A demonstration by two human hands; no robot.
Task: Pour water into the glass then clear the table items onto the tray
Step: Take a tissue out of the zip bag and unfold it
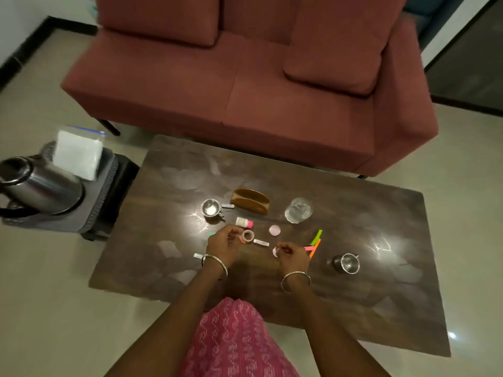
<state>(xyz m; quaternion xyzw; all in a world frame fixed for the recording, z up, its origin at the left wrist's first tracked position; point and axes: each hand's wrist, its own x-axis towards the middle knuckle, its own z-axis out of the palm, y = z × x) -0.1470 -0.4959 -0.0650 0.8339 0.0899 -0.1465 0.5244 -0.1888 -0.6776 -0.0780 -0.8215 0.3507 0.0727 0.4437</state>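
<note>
Grip of the left hand [223, 244] is holding a tape roll [248, 235] at the surface [381, 227]; right hand [291, 255] is pinching a small pink disc [275, 251]; glass [298, 210] is standing upright beyond both; tray [92, 205] is sitting on a stool [123, 180], left of the surface.

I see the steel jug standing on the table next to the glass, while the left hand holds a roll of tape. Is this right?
Not quite. The steel jug is not on the table: it sits on the grey tray beside the table, apart from the glass. The left hand does hold the roll of tape. The head view shows this.
</note>
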